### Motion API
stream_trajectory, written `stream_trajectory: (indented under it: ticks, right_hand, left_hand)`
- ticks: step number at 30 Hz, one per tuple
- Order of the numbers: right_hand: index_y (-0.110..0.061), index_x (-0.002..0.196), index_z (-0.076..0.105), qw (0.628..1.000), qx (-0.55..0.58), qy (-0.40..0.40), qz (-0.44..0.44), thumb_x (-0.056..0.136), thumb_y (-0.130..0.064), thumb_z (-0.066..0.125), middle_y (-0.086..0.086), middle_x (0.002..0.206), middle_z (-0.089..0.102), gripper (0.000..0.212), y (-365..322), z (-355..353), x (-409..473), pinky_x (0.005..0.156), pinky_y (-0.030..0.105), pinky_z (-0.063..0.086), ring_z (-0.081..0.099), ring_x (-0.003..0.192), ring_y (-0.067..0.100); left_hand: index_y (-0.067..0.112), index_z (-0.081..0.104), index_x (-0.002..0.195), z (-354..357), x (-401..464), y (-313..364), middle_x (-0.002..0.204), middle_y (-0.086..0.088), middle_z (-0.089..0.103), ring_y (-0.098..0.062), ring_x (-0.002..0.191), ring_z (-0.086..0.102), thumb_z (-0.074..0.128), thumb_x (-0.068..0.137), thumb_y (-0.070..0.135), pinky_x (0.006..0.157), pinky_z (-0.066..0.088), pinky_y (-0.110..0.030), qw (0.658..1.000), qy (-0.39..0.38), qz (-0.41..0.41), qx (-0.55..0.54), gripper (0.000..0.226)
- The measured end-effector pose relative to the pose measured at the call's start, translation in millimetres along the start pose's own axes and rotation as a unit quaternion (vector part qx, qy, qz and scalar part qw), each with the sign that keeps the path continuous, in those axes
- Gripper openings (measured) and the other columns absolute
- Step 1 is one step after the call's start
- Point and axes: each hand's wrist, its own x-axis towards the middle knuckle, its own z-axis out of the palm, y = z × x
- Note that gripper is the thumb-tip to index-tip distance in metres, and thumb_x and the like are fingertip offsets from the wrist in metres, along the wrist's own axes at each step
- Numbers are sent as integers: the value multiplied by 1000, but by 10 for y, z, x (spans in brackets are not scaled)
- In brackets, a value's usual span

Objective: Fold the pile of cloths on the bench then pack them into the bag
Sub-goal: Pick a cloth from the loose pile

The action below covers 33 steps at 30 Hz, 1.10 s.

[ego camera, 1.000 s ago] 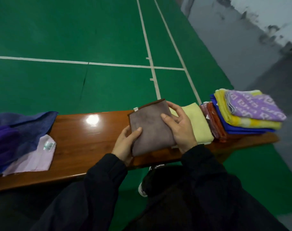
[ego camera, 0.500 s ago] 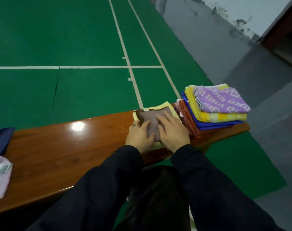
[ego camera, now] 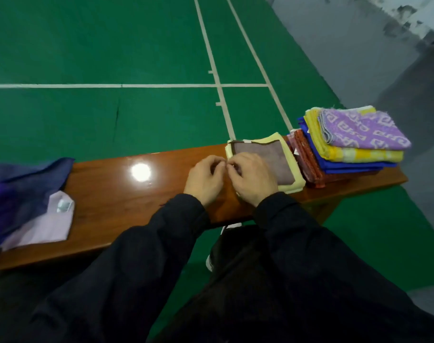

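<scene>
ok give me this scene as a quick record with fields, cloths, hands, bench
bench: wooden bench, glossy
folded: brown cloth on yellow cloth
stack: patterned purple cloth on top, at bench's right end
unfolded: dark blue cloth and lilac cloth, left end
left hand: fingers curled, beside the brown cloth
right hand: fingers curled, over the brown cloth's near corner
bag: not identifiable

Light: even, overhead | Glare: you see one bright hotspot on the bench (ego camera: 116, 194) | Focus: soft overall | Edges: wide-angle bending
</scene>
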Motion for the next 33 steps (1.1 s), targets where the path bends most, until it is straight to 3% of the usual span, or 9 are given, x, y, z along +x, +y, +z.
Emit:
stream_trajectory:
  ticks: [5,11,13,16,21,25,28,30,33]
  right_hand:
    - [-26,94,71,997,74,-24,-20,101,-42,52,-7,93,67,26,-749,203,38,76,37,51,61,87,16]
    - [-21,76,61,990,108,-71,-48,96,-73,38,-7,70,60,60,-1573,476,30,59,34,39,55,65,12]
    - [-25,78,57,986,107,-107,-72,86,-87,21,-11,73,58,72,-1838,528,1,61,35,39,54,68,13]
    - [-32,71,43,977,98,-166,-92,78,-93,6,-13,72,47,71,-2158,648,-28,63,36,36,51,69,16]
    - [-26,67,37,968,100,-186,-133,89,-81,11,-7,67,43,65,-2464,847,-129,59,35,33,44,61,15]
    - [-24,67,33,960,104,-205,-161,92,-75,11,-5,71,40,60,-2543,886,-201,60,34,31,39,63,13]
    - [-27,68,32,956,98,-222,-167,96,-69,15,-8,72,38,53,-2552,897,-220,60,29,29,37,64,8]
    - [-24,69,33,955,101,-227,-165,98,-65,17,-8,72,38,53,-2558,897,-217,59,28,28,36,64,9]
    - [-22,74,47,955,109,-229,-155,100,-65,24,-7,76,48,55,-2598,902,-212,60,29,31,46,70,12]
  left_hand:
    - [18,67,85,-699,-291,-346,85,0,71,-22,84,68,46,98,38,83,57,-45,994,79,-61,-33,32]
    - [16,62,66,-1574,-862,-693,69,-3,67,-22,69,62,30,104,55,80,55,-45,976,169,-134,-38,63]
    - [17,64,71,-1856,-1097,-799,80,-4,70,-23,78,63,17,100,65,81,49,-38,969,181,-167,22,73]
    - [20,62,103,-2186,-1401,-1065,106,-8,66,-31,99,59,5,93,70,82,40,-39,946,153,-180,222,77]
    - [20,60,126,-2658,-1694,-1480,131,-9,55,-35,119,45,52,89,52,95,41,-46,848,264,-173,426,50]
    - [17,22,155,-3072,-1721,-1654,149,-16,38,-38,133,37,59,90,44,106,33,-53,815,263,-262,445,80]
    - [18,41,146,-3204,-1717,-1720,139,-12,52,-35,122,46,52,96,44,102,36,-49,812,267,-270,443,57]
    - [20,58,132,-3234,-1729,-1720,130,-8,59,-33,117,50,48,99,38,100,38,-47,829,288,-233,419,39]
    - [15,65,123,-3174,-1721,-1644,119,-11,64,-35,105,55,46,97,31,93,44,-46,854,341,-149,363,36]
